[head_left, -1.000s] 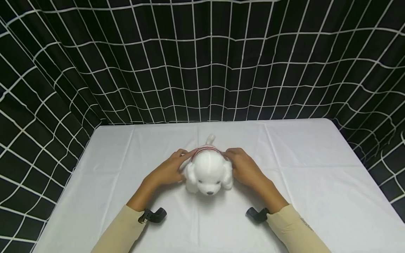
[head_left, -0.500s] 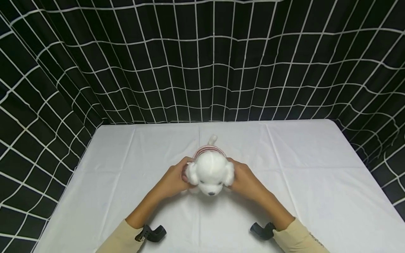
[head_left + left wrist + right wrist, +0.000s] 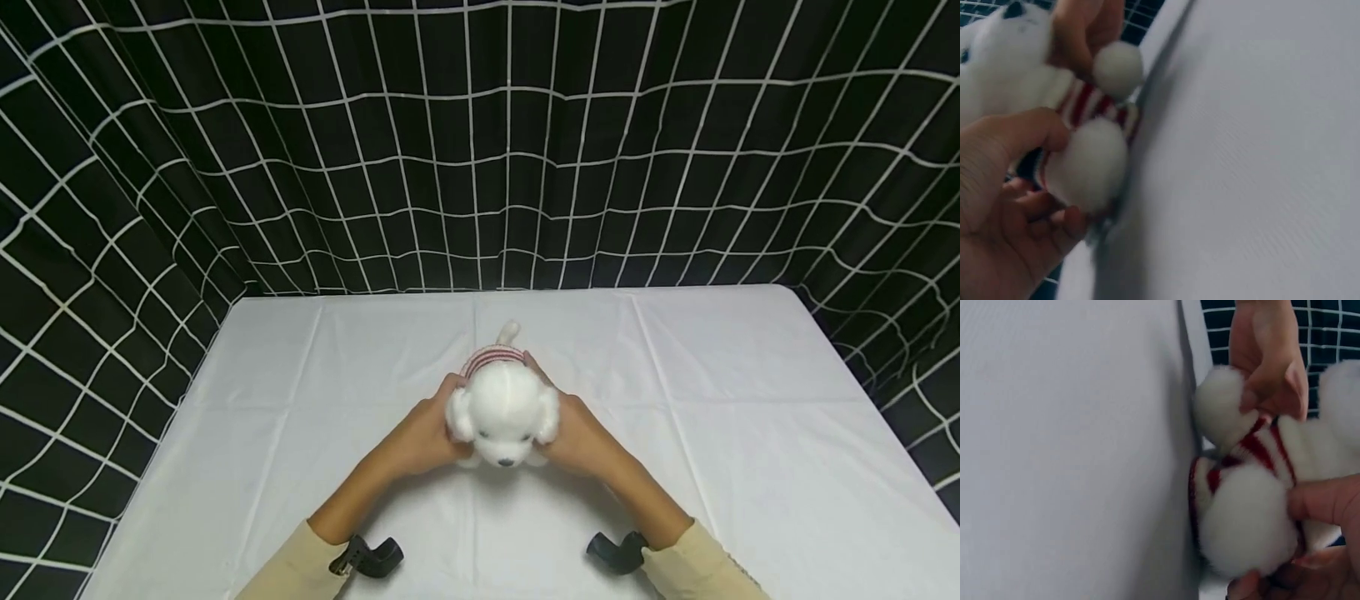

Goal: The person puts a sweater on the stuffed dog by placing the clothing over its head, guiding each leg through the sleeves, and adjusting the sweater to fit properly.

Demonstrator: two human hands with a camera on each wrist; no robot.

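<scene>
A white plush dog (image 3: 504,404) with floppy ears, a dark nose and a red-and-white striped shirt faces me at the middle of the table. My left hand (image 3: 429,437) holds one side of it below the ear, the thumb pressing beside a fluffy front leg (image 3: 1092,164) and the fingers curled round behind. On the other side my right hand (image 3: 581,433) grips it likewise, thumb and fingertips about the other front leg (image 3: 1249,522). The dog's tail (image 3: 508,333) sticks up at the back. Its underside is hidden in the head view.
A white cloth with fold creases covers the table (image 3: 750,375). Black curtains (image 3: 480,183) with a white grid stand behind the table and at both sides. Dark curved mounts (image 3: 378,558) are strapped at both wrists, by the beige sleeves (image 3: 300,567).
Both hands have slid from the dog's flanks and back to a closer grip below its ears. The dog appears slightly farther right in the head view, which itself shifted a little.
</scene>
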